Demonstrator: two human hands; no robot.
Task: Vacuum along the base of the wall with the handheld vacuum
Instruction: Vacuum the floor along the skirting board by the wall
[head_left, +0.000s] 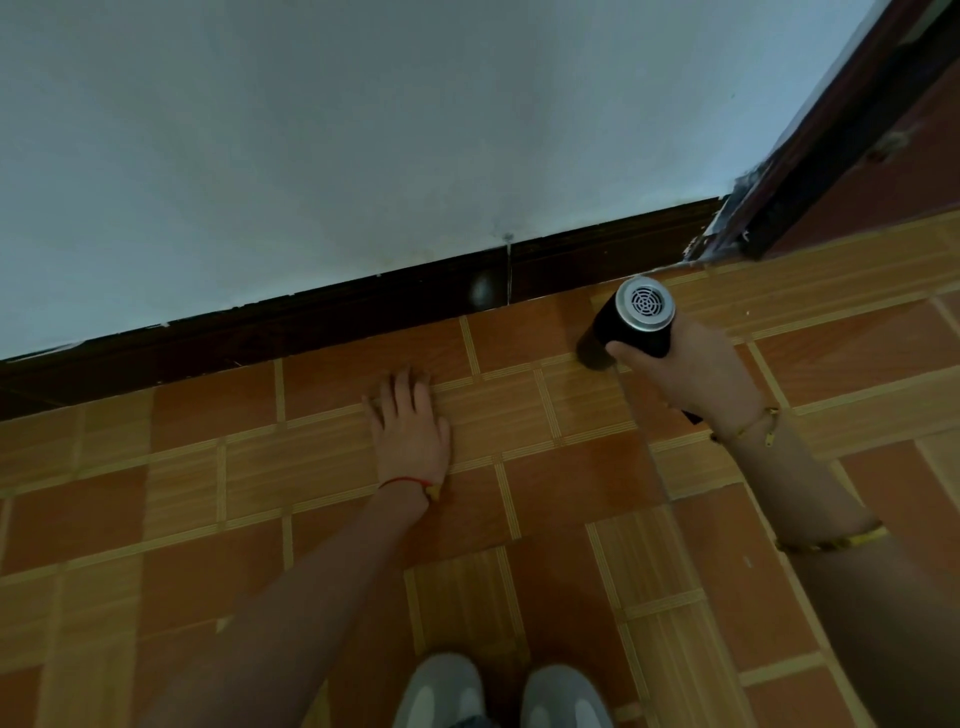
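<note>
White wall (363, 130) up top, dark skirting board (311, 322) along its base, orange-and-tan tiled floor (208, 519) below. Left hand (410, 426) flat on floor, fingers straight, grip apart (red string at wrist). Grey shoes (498, 696) at bottom edge. Right hand (691, 369) grip clamped on handheld vacuum (631, 322), nose down near the skirting. Dark door frame (831, 145) at far right.
</note>
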